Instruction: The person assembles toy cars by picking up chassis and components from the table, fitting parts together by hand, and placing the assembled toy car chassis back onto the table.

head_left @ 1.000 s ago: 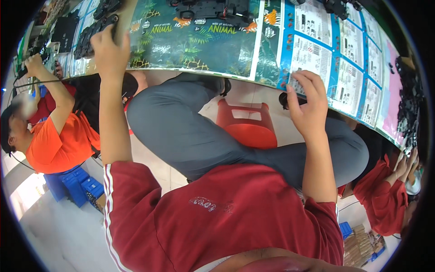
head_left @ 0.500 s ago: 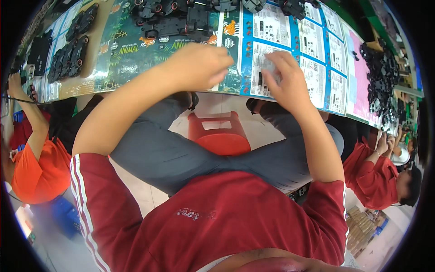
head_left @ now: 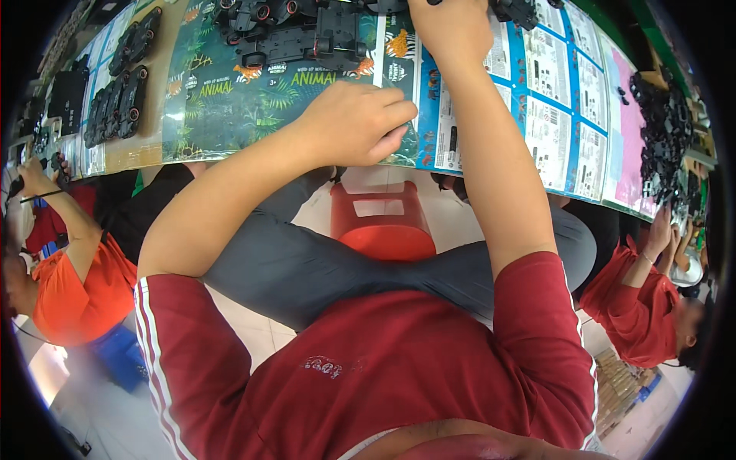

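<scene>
My left hand (head_left: 360, 123) rests at the near edge of the table, its fingers curled closed. Whatever they hold, if anything, is hidden. Stretched far forward, my right hand (head_left: 454, 29) reaches the top rim of the picture, among black toy car chassis. Its fingertips are cut off there, so its grip does not show. Left of it lies a cluster of black chassis (head_left: 303, 44) with red-ringed wheels. Another black chassis part (head_left: 515, 11) sits just right of that hand.
Printed cardboard sheets (head_left: 253, 115) cover the table under clear film. More black chassis (head_left: 116, 107) stand in rows at the left. A heap of small black parts (head_left: 665, 138) lies at the far right. Co-workers sit on both sides; a red stool (head_left: 383, 222) is below.
My right hand has moved from the near part of the table forward to the black chassis at the far side. My left hand has shifted slightly right and down, still curled.
</scene>
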### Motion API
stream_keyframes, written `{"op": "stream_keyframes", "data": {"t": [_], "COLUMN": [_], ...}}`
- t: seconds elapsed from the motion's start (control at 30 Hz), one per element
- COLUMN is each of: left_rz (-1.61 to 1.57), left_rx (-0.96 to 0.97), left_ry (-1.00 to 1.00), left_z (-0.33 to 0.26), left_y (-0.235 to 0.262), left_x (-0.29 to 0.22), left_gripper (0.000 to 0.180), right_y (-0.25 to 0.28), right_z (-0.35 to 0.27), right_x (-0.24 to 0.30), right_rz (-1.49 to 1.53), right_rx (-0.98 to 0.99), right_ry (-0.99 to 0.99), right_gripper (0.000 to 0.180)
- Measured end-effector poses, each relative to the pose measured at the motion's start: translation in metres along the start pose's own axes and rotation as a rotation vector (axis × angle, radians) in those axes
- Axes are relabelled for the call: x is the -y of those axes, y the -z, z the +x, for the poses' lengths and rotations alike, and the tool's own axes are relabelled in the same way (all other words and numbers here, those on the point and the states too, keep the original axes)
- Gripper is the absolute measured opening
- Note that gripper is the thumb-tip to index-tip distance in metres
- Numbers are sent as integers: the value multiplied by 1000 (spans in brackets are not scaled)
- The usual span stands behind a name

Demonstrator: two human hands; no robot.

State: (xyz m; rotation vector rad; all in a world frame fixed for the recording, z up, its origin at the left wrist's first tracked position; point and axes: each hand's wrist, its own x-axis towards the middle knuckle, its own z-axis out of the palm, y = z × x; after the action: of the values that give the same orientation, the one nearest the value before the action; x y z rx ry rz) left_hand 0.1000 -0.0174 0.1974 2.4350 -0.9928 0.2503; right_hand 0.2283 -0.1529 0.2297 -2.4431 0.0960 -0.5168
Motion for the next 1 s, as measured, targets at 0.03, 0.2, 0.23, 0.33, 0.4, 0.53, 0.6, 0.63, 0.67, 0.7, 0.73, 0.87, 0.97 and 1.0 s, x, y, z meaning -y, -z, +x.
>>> {"op": "stream_keyframes", "data": {"t": [0.03, 0.2, 0.23, 0.33, 0.4, 0.53, 0.6, 0.63, 0.67, 0.7, 0.73, 0.87, 0.97, 1.0], "left_rz": [0, -27, -23, -30, -37, -53, -77, -51, -30, -58, -50, -62, -44, -33], "left_rx": [-1, 14, 15, 15, 18, 13, 31, 23, 18, 18, 28, 55, 37, 41], "left_ry": [-2, -14, -6, -3, -6, -14, -24, -6, 7, -19, 0, 13, 40, 44], "left_z": [1, 1, -1, -1, 0, 3, 5, 4, 3, 2, 2, 10, 4, 3], "left_y": [0, 4, 5, 3, 1, 1, 2, 6, 8, 8, 11, 7, 8, 9], "left_x": [-2, -1, 0, -1, -1, 1, -2, -2, -1, -3, -2, -1, -6, -7], "left_gripper": [15, 15, 15, 15, 15, 14, 14, 14, 15, 15, 15, 15, 15, 15], "right_y": [-1, -5, -4, 2, 11, 48, 71, 82, 90, 99, 105, 137, 175, 189], "right_z": [1, 2, 1, -9, -18, -42, -47, -53, -60, -68, -74, -85, -75, -66], "right_x": [-5, -37, -37, -39, -50, -81, -98, -101, -105, -108, -112, -127, -136, -146], "right_rz": [0, 244, 371, 419, 439, 228, 130, 155, 150, 147, 113, -2, 65, 9], "right_rx": [0, -26, -8, -3, 4, 103, 143, 170, 195, 218, 208, 199, 353, 303], "right_ry": [-7, 141, 156, 137, 148, 284, 416, 428, 390, 353, 351, 349, 333, 373], "right_gripper": [74, 56, 53, 47, 45, 44, 41, 40, 40, 41, 43, 45, 48, 48]}}
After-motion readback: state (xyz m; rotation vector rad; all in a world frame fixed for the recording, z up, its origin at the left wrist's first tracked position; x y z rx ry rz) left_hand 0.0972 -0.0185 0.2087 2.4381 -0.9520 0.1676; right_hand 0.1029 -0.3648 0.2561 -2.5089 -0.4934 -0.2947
